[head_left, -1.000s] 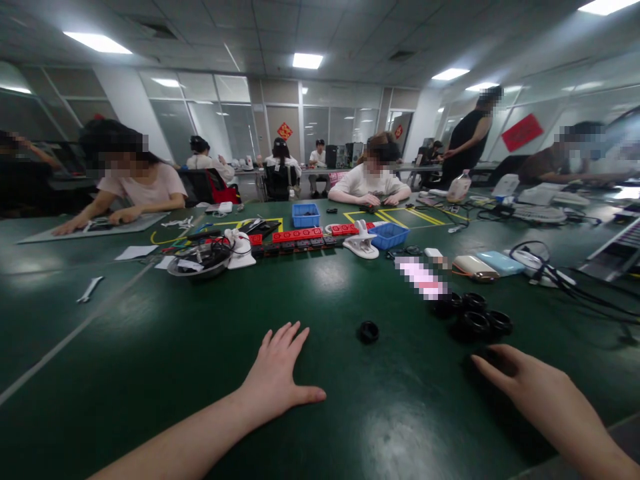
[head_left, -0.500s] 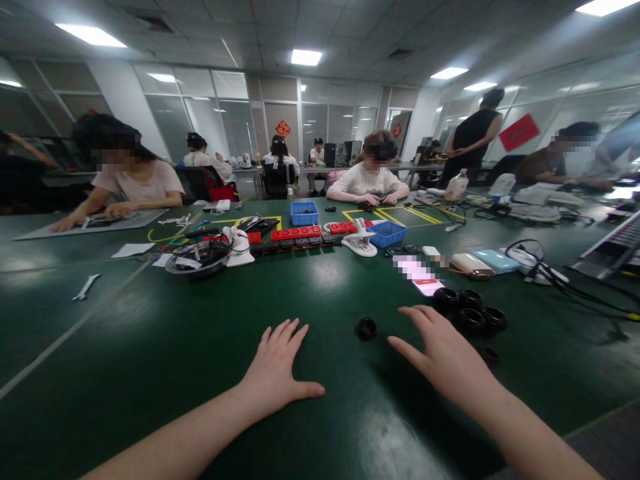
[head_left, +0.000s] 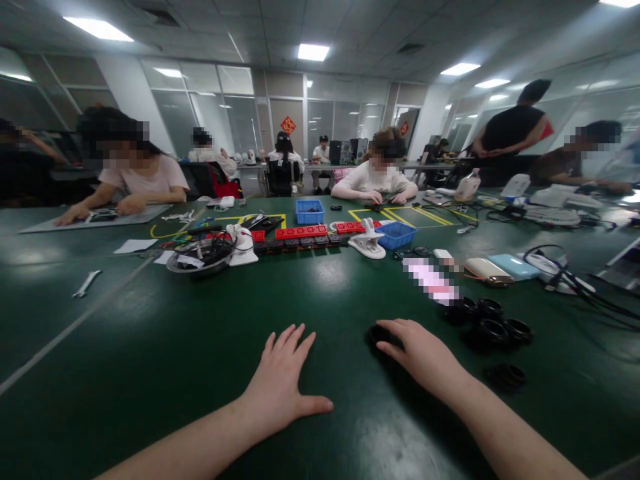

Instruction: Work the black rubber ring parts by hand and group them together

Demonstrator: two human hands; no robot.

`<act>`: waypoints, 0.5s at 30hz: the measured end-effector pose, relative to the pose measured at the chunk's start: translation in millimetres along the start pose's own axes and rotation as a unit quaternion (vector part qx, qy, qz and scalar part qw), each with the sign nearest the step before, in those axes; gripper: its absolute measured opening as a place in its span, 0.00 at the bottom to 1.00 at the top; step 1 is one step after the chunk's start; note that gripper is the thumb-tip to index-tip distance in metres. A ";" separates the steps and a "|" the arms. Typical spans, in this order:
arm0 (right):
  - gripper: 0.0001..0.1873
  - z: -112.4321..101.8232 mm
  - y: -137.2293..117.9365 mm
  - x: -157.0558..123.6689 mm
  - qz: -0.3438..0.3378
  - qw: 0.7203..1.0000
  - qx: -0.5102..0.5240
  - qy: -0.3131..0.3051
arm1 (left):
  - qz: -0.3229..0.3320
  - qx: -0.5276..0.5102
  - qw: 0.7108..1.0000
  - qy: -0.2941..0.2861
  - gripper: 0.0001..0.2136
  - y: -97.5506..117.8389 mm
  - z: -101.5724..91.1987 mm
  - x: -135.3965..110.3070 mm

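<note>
My right hand (head_left: 420,353) is at a small black ring (head_left: 374,337), thumb and fingers closed around its right side. Part of that ring is hidden by the fingers. My left hand (head_left: 283,380) is open over the green tabletop, its fingers spread and the thumb out to the right. Nothing is in it. To the right of my right hand sits a group of several similar black rings (head_left: 493,330). Closer to me, by my right forearm, lies another dark ring-like piece (head_left: 506,377), partly blurred.
A phone (head_left: 430,280) lies beyond my right hand, near power banks (head_left: 487,272) and cables. Farther back are a red power strip (head_left: 300,232), a white clip stand (head_left: 369,243), blue bins (head_left: 310,212) and a tray of cables (head_left: 200,260). A wrench (head_left: 87,283) lies left. People sit around.
My right hand has moved down and left onto the single black ring, and its fingers have drawn together. My left hand stays spread. The view has turned slightly left.
</note>
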State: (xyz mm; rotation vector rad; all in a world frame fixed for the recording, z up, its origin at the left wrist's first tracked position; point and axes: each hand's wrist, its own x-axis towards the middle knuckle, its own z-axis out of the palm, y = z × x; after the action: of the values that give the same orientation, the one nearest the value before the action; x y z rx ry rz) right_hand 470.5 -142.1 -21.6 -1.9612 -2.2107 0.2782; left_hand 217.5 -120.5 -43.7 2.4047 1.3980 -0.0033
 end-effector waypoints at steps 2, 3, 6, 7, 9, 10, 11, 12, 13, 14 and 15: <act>0.18 1.6 1.0 2.5 -0.003 1.000 0.011 -0.002 | 0.003 -0.001 1.000 0.002 0.48 -0.9 1.1 0.5; 0.19 2.6 1.2 3.5 -0.005 1.000 0.016 -0.001 | 0.004 0.000 1.000 0.005 0.48 -1.1 1.6 0.7; 0.24 5.0 0.3 4.9 -0.019 0.999 0.032 0.008 | 0.001 0.006 1.000 0.011 0.47 -0.8 2.5 0.8; 0.26 5.5 -0.4 5.1 -0.026 0.999 0.036 0.011 | -0.001 0.010 1.000 0.011 0.47 -0.4 2.4 0.7; 0.24 6.0 -2.1 5.4 -0.039 0.998 0.043 0.014 | -0.002 0.018 1.000 0.011 0.47 0.4 2.3 0.6; 0.23 5.9 -3.0 5.3 -0.043 0.998 0.045 0.013 | -0.001 0.022 1.000 0.012 0.47 0.6 2.4 0.6; 0.21 5.6 -3.9 4.9 -0.047 0.998 0.047 0.012 | 0.001 0.025 1.000 0.013 0.47 0.5 2.8 0.7; 0.19 4.9 -4.6 3.8 -0.049 0.998 0.049 0.011 | 0.003 0.026 1.000 0.016 0.46 0.1 3.4 0.7; 0.18 3.9 -5.1 1.7 -0.050 0.997 0.050 0.010 | 0.006 0.028 0.999 0.020 0.46 -0.6 4.2 0.8; 0.18 2.6 -5.3 -1.8 -0.051 0.997 0.052 0.008 | 0.008 0.028 0.999 0.023 0.46 -1.4 5.1 0.9; 0.18 1.1 -5.1 -6.8 -0.052 0.997 0.053 0.006 | 0.010 0.029 0.999 0.025 0.46 -2.2 6.1 0.9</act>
State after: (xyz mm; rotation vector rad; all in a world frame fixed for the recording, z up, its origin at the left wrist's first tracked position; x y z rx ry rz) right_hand 466.1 -149.4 -21.4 -1.7838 -2.2328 0.3608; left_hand 217.1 -120.5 -50.3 2.4811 1.4148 0.0220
